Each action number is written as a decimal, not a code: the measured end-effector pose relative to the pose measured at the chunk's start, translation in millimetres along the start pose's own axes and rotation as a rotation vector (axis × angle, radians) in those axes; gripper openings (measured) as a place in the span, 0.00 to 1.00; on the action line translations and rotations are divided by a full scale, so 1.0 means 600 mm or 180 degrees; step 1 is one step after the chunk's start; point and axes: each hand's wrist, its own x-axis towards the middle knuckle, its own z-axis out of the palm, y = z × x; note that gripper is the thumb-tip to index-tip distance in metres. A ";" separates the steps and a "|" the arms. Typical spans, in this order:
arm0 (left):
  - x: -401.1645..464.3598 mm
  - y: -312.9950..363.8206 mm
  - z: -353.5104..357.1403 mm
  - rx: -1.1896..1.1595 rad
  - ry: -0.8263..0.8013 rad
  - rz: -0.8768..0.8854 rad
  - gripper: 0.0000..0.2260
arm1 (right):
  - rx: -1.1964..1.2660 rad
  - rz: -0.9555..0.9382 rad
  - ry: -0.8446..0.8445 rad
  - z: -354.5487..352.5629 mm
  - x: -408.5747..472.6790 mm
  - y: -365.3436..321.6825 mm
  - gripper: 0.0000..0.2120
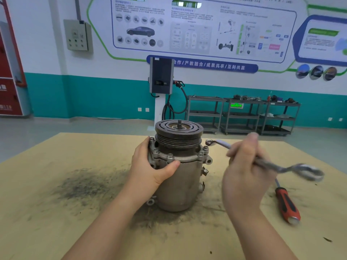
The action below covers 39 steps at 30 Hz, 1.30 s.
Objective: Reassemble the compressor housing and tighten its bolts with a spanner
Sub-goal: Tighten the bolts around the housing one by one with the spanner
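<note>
Head view: the spanner (262, 160) is motion-blurred and its middle is hidden inside the right hand (246, 166), which grips it; its long axis runs from 10 to 4 o'clock, small ring end toward the compressor (178, 166). The compressor stands upright mid-desk (56, 212), pulley up. The left hand (154, 166) clasps its flange at 9 o'clock. A screwdriver (287, 203) lies at 4 o'clock.

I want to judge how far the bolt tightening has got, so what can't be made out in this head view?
- Bolts behind the pulley on the compressor: hidden by it.
- Flange under the left hand: covered by fingers and thumb.
- Bolt tightness: not readable from the visible heads.
- Spanner in the right hand: motion-blurred, size marks unreadable; near ring end smeared.
- Screwdriver tip: hidden behind the spanner.
</note>
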 end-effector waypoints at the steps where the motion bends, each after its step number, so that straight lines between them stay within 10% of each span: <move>1: -0.001 0.000 0.001 0.0058 0.0031 -0.0015 0.46 | 0.0217 0.0468 0.0110 -0.005 0.013 0.004 0.26; 6: -0.007 -0.002 0.011 0.0372 0.0388 0.0073 0.52 | 0.1054 0.2193 0.0030 -0.018 0.049 0.040 0.30; 18: -0.008 -0.003 0.012 0.0396 0.0435 0.0077 0.52 | 0.1424 0.2672 -0.0387 -0.026 0.067 0.051 0.22; 28: -0.011 0.001 0.032 0.0589 0.0687 0.0138 0.54 | -0.0313 -0.0659 -0.0723 0.019 -0.056 -0.001 0.24; 39: -0.016 -0.002 0.032 0.0200 0.0501 0.0011 0.54 | 0.1812 0.2792 -0.0600 0.003 0.027 0.020 0.24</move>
